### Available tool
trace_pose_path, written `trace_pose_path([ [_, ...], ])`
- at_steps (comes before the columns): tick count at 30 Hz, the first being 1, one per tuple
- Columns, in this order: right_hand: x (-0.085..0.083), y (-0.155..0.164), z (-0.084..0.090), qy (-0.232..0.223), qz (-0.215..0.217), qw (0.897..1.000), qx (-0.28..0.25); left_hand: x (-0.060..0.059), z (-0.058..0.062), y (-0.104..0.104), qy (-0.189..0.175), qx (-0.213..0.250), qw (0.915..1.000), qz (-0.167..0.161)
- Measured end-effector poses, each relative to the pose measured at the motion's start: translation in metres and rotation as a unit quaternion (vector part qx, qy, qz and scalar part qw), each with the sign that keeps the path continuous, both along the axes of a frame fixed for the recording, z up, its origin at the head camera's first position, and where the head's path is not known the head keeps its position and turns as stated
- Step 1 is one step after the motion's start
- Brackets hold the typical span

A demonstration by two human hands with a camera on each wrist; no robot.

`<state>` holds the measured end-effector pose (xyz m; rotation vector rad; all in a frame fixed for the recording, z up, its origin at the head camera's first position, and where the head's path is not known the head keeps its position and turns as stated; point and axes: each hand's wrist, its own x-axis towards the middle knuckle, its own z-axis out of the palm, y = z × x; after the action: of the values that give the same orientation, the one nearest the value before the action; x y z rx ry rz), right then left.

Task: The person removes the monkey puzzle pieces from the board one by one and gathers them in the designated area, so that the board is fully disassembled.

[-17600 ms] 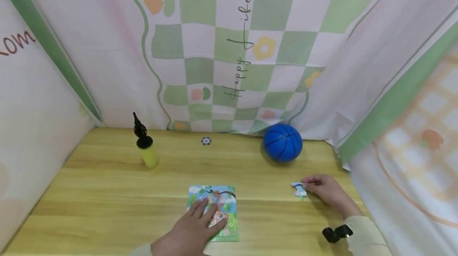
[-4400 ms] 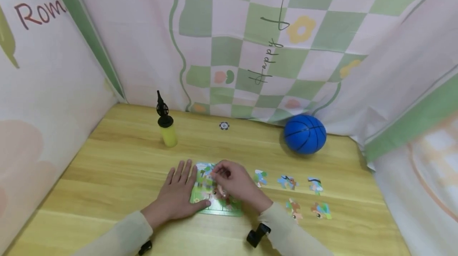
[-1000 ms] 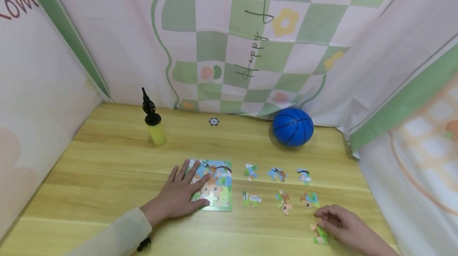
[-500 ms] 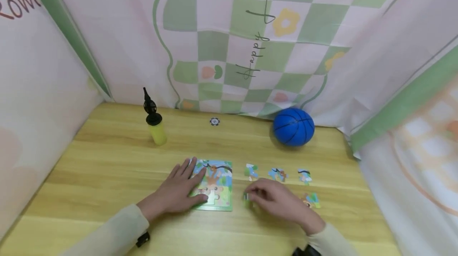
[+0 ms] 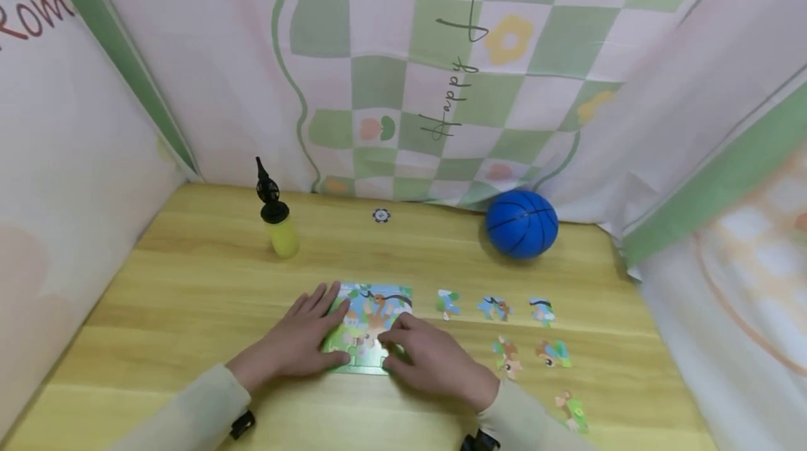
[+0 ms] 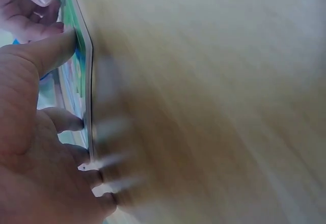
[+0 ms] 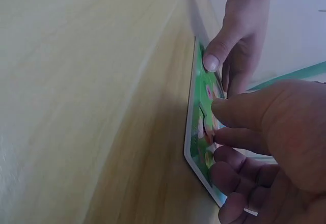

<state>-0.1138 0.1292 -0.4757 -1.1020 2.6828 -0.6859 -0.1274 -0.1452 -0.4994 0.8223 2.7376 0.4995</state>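
Note:
A square jigsaw puzzle board (image 5: 367,370) with a cartoon animal picture lies in front of me on the wooden table. My left hand (image 5: 286,340) rests along its left side, fingers extended, with thumb and fingertips touching the board, as the left wrist view confirms. Over the lower right of the board, my right hand (image 5: 435,360) has curled fingers. Seen from the right wrist, its thumb and index finger (image 7: 239,137) pinch at a puzzle piece (image 7: 201,127) on the board; the fingers partly hide that piece. Loose puzzle pieces (image 5: 494,309) lie to the right.
Further loose pieces lie in rows, including a green one (image 5: 572,410) nearest me. A blue basketball (image 5: 522,225) stands at the back right. A yellow pump bottle (image 5: 284,237) with a black top is at the back left. Between them lies a small round chip (image 5: 381,216).
My right hand has moved left from the loose pieces to the board. The nearest left piece of the second row is gone from the table. My left hand stays at the board.

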Motion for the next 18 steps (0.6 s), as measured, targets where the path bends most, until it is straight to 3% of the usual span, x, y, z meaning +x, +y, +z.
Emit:
trace_pose_path([
  [5,-0.003,-0.003,-0.008,-0.054,-0.039,0.996,-0.052,0.001,0.000,-0.003,0.002,0.008,1.0000,-0.001],
  [11,-0.011,0.003,-0.011,-0.151,-0.062,0.978,-0.132,0.001,0.004,-0.004,0.000,0.006,1.0000,-0.002],
  [15,-0.006,0.030,0.003,-0.195,-0.079,0.967,-0.145,0.001,0.003,-0.004,0.000,-0.004,1.0000,-0.004],
  [18,0.005,0.066,0.011,-0.195,-0.083,0.968,-0.134,0.002,0.003,-0.005,-0.006,-0.001,1.0000,-0.004],
])
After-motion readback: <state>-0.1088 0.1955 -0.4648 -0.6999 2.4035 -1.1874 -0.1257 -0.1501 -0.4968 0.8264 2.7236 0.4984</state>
